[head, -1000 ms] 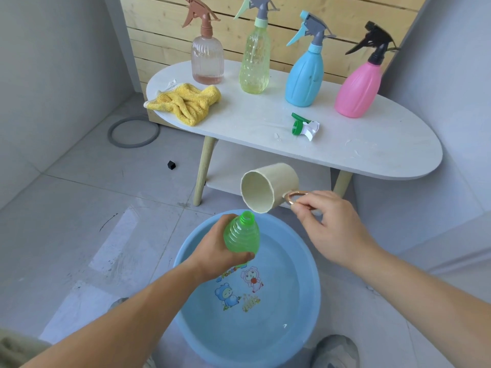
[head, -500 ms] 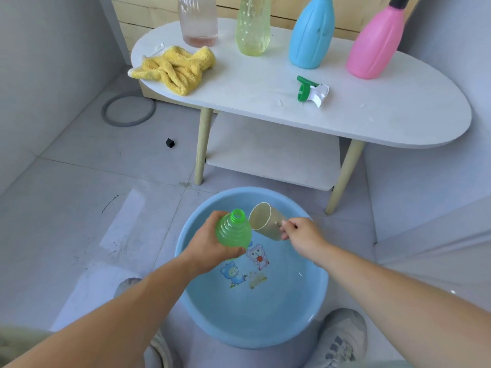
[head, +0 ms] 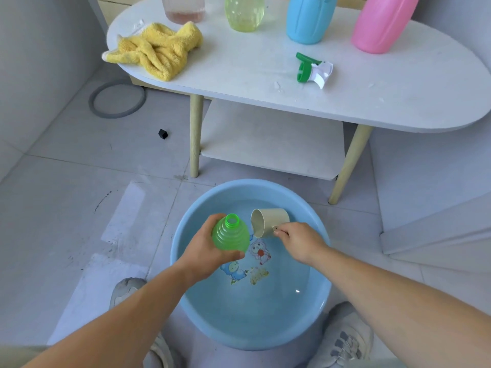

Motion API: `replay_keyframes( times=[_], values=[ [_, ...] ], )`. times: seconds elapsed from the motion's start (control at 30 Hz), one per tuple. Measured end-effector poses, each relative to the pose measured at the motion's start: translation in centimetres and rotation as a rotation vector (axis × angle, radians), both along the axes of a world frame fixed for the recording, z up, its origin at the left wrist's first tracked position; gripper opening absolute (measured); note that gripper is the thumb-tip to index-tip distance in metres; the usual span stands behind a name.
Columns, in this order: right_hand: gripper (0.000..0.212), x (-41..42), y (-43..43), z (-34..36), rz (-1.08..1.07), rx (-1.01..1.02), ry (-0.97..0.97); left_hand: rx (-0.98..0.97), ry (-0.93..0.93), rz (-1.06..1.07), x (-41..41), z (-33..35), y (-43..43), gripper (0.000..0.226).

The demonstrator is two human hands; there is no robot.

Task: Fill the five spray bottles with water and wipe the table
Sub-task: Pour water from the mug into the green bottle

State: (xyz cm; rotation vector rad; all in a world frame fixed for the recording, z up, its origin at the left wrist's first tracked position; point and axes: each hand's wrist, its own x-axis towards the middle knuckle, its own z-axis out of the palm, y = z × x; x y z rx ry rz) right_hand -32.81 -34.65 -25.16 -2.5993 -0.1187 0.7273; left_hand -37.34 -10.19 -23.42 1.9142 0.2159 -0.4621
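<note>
My left hand (head: pixel 203 249) grips an uncapped green bottle (head: pixel 230 236) upright over the blue basin (head: pixel 313 325), which holds water. My right hand (head: pixel 299 241) holds a beige cup (head: pixel 268 221) by its handle; the cup lies on its side, mouth toward the bottle, low over the water. The green bottle's spray head (head: pixel 312 70) lies on the white table (head: pixel 398 102). Four other bottles stand at the table's back: clear pinkish (head: pixel 184 9), yellow-green (head: pixel 244 13), blue (head: pixel 309 19) and pink (head: pixel 380 25). A yellow cloth (head: pixel 156 50) lies on the table's left end.
The basin sits on the tiled floor between my shoes (head: pixel 345 338), in front of the table's legs and lower shelf (head: pixel 271 139). A grey ring (head: pixel 117 99) and a small black piece (head: pixel 163 134) lie on the floor at left. Walls stand close on both sides.
Both hands have dropped from just below table height down into the basin. The cup has sunk to near the water, next to the bottle's mouth. My view has tilted downward.
</note>
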Motion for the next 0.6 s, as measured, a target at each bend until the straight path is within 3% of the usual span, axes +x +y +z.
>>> replay_keyframes(
  times=[0.6],
  values=[
    [0.043, 0.0, -0.2, -1.4, -0.014, -0.038, 0.062, -0.005, 0.012, 0.006, 0.1, -0.6, 0.4, 0.075]
  ],
)
